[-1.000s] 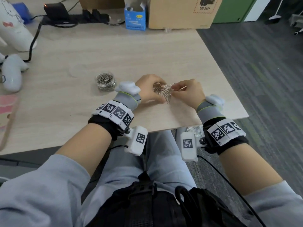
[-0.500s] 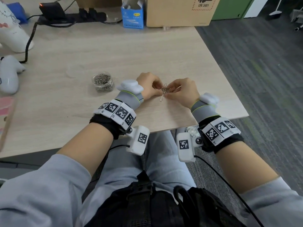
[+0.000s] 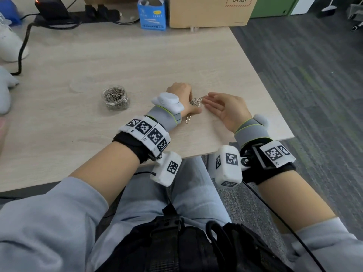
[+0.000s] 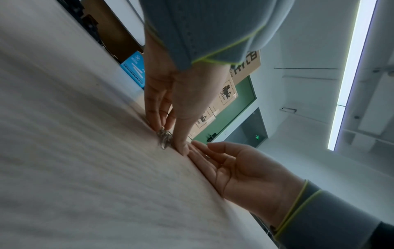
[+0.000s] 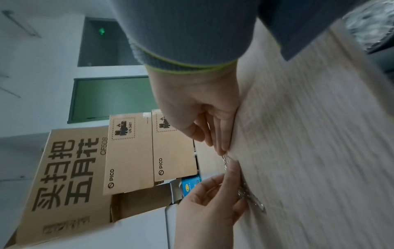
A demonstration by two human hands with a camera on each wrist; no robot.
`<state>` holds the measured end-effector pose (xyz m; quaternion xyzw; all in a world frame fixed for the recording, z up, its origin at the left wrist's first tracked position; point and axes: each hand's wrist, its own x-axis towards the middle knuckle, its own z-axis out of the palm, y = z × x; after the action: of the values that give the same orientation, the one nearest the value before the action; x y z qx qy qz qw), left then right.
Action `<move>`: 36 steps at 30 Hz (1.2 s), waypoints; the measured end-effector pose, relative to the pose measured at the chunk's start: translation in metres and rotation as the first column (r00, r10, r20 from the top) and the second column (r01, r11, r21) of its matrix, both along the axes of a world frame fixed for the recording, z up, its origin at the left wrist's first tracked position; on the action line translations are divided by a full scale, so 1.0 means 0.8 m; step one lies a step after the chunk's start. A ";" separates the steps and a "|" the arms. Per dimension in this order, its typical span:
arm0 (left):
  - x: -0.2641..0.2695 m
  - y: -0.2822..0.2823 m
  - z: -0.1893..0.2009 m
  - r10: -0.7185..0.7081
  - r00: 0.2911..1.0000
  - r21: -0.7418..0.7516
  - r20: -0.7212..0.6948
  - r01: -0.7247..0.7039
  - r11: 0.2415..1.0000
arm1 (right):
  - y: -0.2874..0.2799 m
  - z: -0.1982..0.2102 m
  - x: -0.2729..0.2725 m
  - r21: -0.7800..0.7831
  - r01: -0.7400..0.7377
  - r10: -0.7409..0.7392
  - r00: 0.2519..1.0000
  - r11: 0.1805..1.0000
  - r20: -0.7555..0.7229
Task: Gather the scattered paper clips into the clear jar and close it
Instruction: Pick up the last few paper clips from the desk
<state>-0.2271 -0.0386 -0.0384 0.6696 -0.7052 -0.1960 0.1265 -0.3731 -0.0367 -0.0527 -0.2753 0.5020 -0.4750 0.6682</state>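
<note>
1. Silver wire paper clips (image 3: 196, 101), last small bunch: on the pale wood-grain table (image 3: 117, 61), pinched by our left hand (image 3: 179, 95) fingers.
2. Right hand (image 3: 225, 108): fingers straight together, walling the bunch in.
3. Clear round jar (image 3: 115, 97): lidless, nearly full, near our left.

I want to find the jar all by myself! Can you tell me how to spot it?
Look at the light wooden desk. Left of the left hand stands a small clear jar, open on top. It is the only see-through thing full of silvery paper clips.
</note>
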 end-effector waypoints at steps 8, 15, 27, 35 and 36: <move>-0.001 -0.014 0.013 0.007 1.000 0.082 0.024 -0.009 0.997 | -0.002 -0.001 0.001 0.029 -0.038 0.035 0.994 0.999 0.103; 0.013 -0.027 0.013 0.040 0.988 0.140 -0.148 -0.019 0.990 | -0.003 0.001 -0.004 0.082 -0.027 0.011 0.982 0.996 0.189; -0.023 -0.040 0.031 -0.230 0.890 -0.027 -0.393 0.239 0.971 | -0.011 0.014 0.001 0.174 -0.098 0.006 0.886 0.980 0.464; -0.012 -0.054 0.030 -0.167 0.919 -0.193 -0.356 0.102 0.976 | -0.014 0.023 -0.012 0.226 0.016 -0.149 0.797 0.974 0.586; -0.010 -0.055 0.025 -0.155 0.945 -0.149 -0.287 0.116 0.982 | -0.014 0.023 -0.015 0.233 0.035 -0.170 0.789 0.972 0.590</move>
<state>-0.2350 -0.0823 -0.0185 0.5727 -0.7337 -0.2565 0.2607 -0.3852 -0.0477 -0.0347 -0.0089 0.3233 -0.5182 0.7918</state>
